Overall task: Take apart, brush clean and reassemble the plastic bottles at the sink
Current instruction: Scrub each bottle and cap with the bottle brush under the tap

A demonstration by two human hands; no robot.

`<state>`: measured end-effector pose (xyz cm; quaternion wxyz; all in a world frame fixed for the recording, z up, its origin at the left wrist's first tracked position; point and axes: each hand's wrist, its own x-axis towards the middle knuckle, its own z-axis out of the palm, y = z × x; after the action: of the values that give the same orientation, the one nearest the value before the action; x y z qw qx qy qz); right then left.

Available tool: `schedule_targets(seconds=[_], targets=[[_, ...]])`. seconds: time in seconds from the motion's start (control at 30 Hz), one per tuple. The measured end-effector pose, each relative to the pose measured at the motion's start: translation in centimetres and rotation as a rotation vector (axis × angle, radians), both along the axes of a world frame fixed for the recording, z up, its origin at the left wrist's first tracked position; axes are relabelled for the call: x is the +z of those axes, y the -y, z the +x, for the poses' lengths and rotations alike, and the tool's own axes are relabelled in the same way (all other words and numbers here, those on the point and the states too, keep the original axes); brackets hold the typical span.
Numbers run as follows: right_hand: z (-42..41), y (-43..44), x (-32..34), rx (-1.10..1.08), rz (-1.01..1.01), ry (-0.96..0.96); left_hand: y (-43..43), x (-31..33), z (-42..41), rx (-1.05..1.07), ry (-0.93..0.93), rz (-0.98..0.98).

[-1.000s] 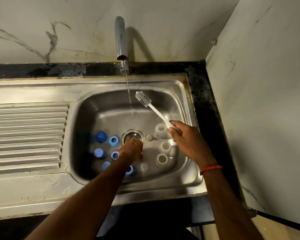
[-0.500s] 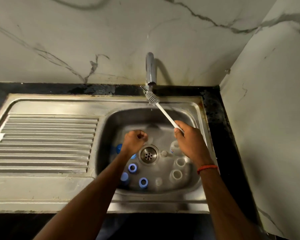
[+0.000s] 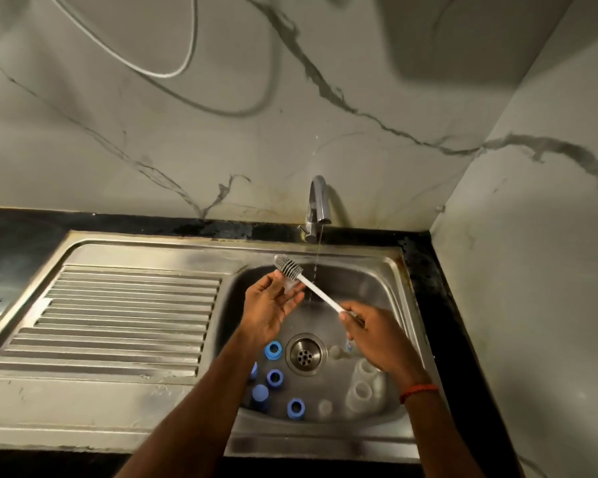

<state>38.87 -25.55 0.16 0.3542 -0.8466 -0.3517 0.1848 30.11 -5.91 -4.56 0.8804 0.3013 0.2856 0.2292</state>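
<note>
At the near edge of the steel sink (image 3: 325,439), a blue screw ring (image 3: 295,408) and a blue cap (image 3: 260,393) are lying at about 7 o'clock from the drain (image 3: 306,354), with two more blue rings (image 3: 274,377) (image 3: 273,350) sitting closer to it at 8 and 9 o'clock. Clear plastic bottles (image 3: 359,392) are standing mouth-up at 4 o'clock from the drain, just beside the right wrist with its orange thread band (image 3: 417,392). The right hand (image 3: 377,334) is gripping the white handle of the bottle brush (image 3: 311,288), fingers pressed together around it, the grey bristle head pointing toward 11 o'clock. The left hand (image 3: 273,305) is cupping a small clear piece (image 3: 289,286) in loosely spread fingers, touching the bristles. Beyond, the tap (image 3: 316,210) is running a thin stream at 12 o'clock. The ribbed drainboard (image 3: 118,315) is lying at 9 o'clock.
</note>
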Motion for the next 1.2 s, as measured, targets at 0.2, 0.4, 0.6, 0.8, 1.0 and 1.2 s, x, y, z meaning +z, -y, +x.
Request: schedule_targets(seconds=[0.2, 0.4, 0.6, 0.8, 1.0, 1.2], targets=[[-1.9, -1.2, 0.7, 0.04, -0.001, 0.068, -0.7, 2.1, -0.4, 0.177, 0.036, -0.062], [-2.8, -1.3, 2.1, 0.043, 0.008, 0.142, -0.1, 3.0, -0.7, 0.126, -0.025, 0.034], [-3.4, -1.3, 2.0, 0.093, 0.029, 0.123, -1.5, 4.1, -1.2, 0.268, -0.055, -0.109], [-2.9, 0.2, 2.5, 0.043, -0.035, 0.367, -3.3, 3.7, -2.5, 0.3, -0.073, -0.296], [-4.6, -1.6, 2.8, 0.035, -0.212, 0.664, -3.0, 3.4, -2.0, 0.246, -0.099, -0.223], [-5.3, -2.5, 1.8, -0.022, -0.184, 0.916, -3.4, 3.7, -1.8, 0.301, -0.047, -0.176]])
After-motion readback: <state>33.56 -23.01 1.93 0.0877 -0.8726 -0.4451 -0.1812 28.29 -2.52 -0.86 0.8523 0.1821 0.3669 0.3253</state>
